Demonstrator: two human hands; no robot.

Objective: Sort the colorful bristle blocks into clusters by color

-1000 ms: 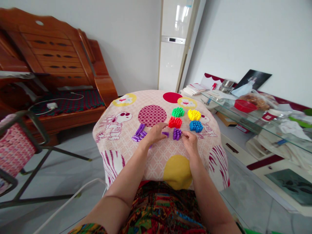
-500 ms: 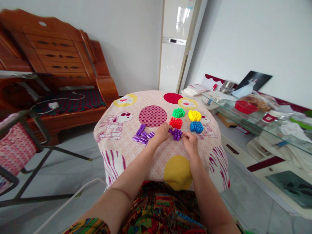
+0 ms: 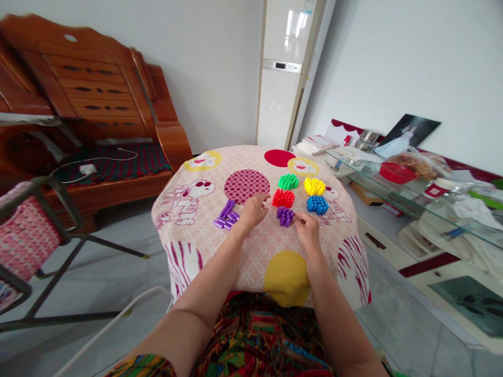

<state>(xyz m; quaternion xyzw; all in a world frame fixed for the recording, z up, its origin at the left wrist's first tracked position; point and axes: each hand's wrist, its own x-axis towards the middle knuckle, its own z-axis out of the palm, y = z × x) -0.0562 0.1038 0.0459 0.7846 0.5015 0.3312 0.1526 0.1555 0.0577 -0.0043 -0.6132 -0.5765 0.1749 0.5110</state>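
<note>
On a small table with a patterned pink cloth [image 3: 204, 230] lies a purple cluster of pegs [image 3: 285, 215]. My right hand [image 3: 307, 229] rests beside it, its fingers pinched against the cluster's right edge. My left hand [image 3: 253, 210] hovers between the cluster and a loose pile of purple pegs [image 3: 227, 215], fingers spread and empty. Behind the purple cluster sit finished clusters: red [image 3: 283, 198], green [image 3: 288, 181], yellow [image 3: 314, 186] and blue [image 3: 316, 204].
A wooden bench [image 3: 90, 115] stands at the left with a charger on it. A metal chair [image 3: 27, 246] is at the near left. A glass shelf unit [image 3: 412, 193] with cluttered items runs along the right. A tall white air conditioner [image 3: 281, 73] stands behind the table.
My left hand had carried a purple peg to the cluster and pressed it in; it has now drawn back left, open and empty. My right hand stayed at the cluster.
</note>
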